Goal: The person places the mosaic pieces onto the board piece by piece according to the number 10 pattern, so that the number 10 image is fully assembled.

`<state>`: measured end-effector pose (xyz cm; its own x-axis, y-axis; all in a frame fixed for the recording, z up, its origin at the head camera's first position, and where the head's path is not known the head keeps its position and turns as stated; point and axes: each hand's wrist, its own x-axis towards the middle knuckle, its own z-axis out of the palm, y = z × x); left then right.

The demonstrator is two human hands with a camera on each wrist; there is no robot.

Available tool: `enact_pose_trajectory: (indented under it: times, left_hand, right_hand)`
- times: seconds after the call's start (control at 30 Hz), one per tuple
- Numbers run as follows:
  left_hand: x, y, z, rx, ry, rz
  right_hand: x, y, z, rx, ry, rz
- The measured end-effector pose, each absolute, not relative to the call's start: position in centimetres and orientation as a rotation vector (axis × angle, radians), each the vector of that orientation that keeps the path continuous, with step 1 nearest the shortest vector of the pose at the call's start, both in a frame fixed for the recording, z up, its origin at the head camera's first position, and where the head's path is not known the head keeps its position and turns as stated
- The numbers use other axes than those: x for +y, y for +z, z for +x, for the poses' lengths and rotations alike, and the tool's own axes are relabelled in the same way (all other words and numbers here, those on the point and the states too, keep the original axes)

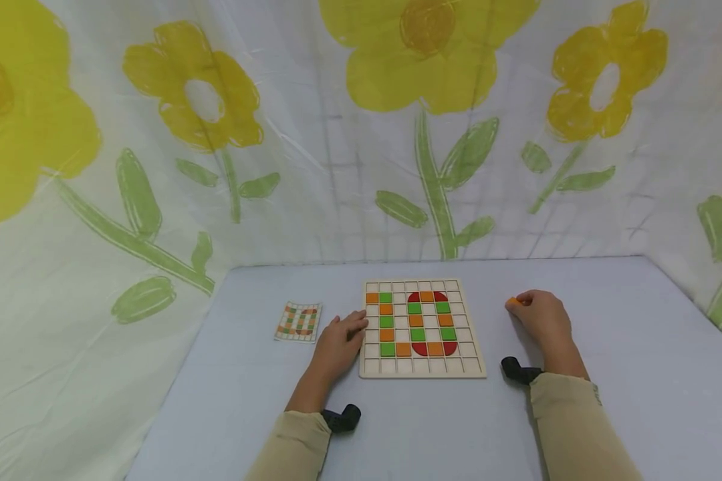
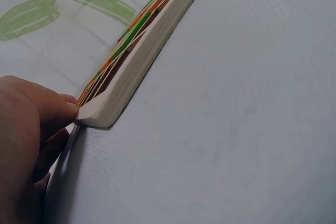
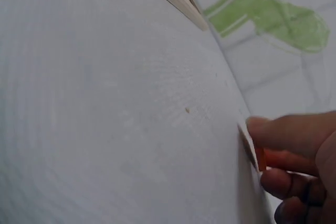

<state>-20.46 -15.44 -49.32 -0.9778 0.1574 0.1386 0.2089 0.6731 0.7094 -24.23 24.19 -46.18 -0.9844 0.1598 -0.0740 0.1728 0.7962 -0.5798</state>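
Note:
A square wooden grid board lies flat on the table, its orange, green and red tiles forming a 1 and a 0. My left hand rests at the board's left edge, fingertips touching the rim. In the left wrist view, fingers meet a corner of the board. Off to the board's right, my right hand pinches a small orange tile between thumb and fingers. The right wrist view shows this tile mostly hidden by the fingers, close over the table.
A small pattern card showing the same coloured figure lies left of the board. Behind the pale table hangs a white cloth painted with yellow flowers. Black wrist cameras are strapped to both wrists.

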Motion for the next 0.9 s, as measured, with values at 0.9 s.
enact_pose_trajectory:
  times: [0.9]
  left_hand:
    - [-15.6,-49.1,-20.7,-2.805,-1.168,-0.352]
  right_hand:
    - [3.5,-43.4,-20.7,2.811,-0.759,-0.693]
